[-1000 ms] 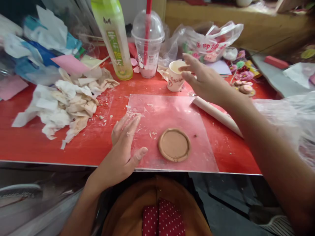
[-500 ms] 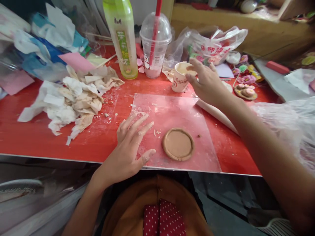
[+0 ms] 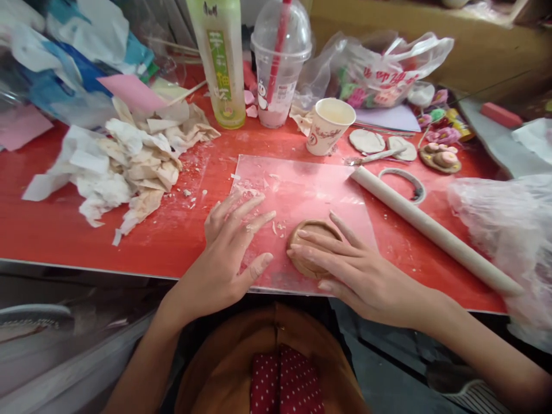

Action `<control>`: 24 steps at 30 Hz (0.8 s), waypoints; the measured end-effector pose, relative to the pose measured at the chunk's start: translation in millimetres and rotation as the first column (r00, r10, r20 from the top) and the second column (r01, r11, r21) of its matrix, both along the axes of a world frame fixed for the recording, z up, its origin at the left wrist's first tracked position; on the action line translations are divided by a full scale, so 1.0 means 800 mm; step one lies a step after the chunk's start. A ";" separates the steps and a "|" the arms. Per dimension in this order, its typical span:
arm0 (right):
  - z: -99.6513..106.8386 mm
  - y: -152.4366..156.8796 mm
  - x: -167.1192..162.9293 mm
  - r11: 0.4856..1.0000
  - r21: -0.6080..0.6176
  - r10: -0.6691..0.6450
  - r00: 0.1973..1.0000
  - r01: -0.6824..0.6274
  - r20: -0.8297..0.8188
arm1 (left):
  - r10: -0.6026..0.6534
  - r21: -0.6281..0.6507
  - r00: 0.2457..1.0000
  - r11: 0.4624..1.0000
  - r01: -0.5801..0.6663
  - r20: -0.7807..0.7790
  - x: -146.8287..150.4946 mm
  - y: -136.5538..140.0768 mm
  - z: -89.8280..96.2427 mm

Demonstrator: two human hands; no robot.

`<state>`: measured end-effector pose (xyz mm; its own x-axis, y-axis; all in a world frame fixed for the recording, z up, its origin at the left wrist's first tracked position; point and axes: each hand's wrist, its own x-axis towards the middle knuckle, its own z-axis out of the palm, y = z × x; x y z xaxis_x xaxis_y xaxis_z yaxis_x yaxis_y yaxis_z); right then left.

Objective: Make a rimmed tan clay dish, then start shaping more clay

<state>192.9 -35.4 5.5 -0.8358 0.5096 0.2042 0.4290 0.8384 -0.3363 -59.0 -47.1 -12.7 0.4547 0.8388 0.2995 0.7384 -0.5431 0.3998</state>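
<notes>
A round brown clay disc [image 3: 321, 227] with a raised rim lies on a clear plastic sheet [image 3: 297, 172]. Over its right part spreads my right hand [image 3: 357, 264], fingers stretched out and fingertips on the clay; the palm hides some of the rim. My left hand [image 3: 233, 253] rests flat at the left side of the sheet, fingers apart, holding nothing, with pale residue on the fingertips. Small clay crumbs [image 3: 278, 227] lie between the hands. Behind the sheet stands a paper cup [image 3: 330, 126] with pale liquid in it.
A rolling rod [image 3: 435, 230] lies slanted at the right, beside a tape ring [image 3: 405, 172]. White clay pieces [image 3: 366, 141] and a thin tool [image 3: 379, 155] sit behind. Crumpled tissues [image 3: 125, 167] are heaped left. A bottle [image 3: 219, 69] and a lidded plastic cup [image 3: 280, 69] stand at the back.
My right hand has come from the paper cup back toward me, down onto the clay disc. My left hand has stayed nearly in place. The view has shifted slightly.
</notes>
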 end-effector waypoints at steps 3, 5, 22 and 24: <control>-0.002 0.000 -0.001 1.000 0.003 0.013 1.000 -0.013 -0.011 | -0.002 0.003 1.000 1.000 0.002 0.002 -0.001 0.000 0.000; -0.001 0.003 -0.003 1.000 0.005 0.014 1.000 -0.014 -0.025 | -0.004 0.001 1.000 1.000 0.004 0.008 -0.001 0.000 -0.001; 0.003 0.009 -0.011 1.000 0.027 -0.008 1.000 0.009 -0.018 | -0.016 -0.030 0.999 0.999 0.017 0.032 -0.003 0.001 -0.003; 0.005 0.009 -0.011 0.999 0.010 0.034 0.999 -0.033 -0.028 | -0.022 -0.036 0.999 0.999 0.023 0.028 -0.003 0.002 -0.002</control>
<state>184.0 -28.0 9.7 -0.8463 0.4795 0.2321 0.3913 0.8552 -0.3400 -61.5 -45.7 -14.6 0.4658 0.8387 0.2821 0.7145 -0.5446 0.4393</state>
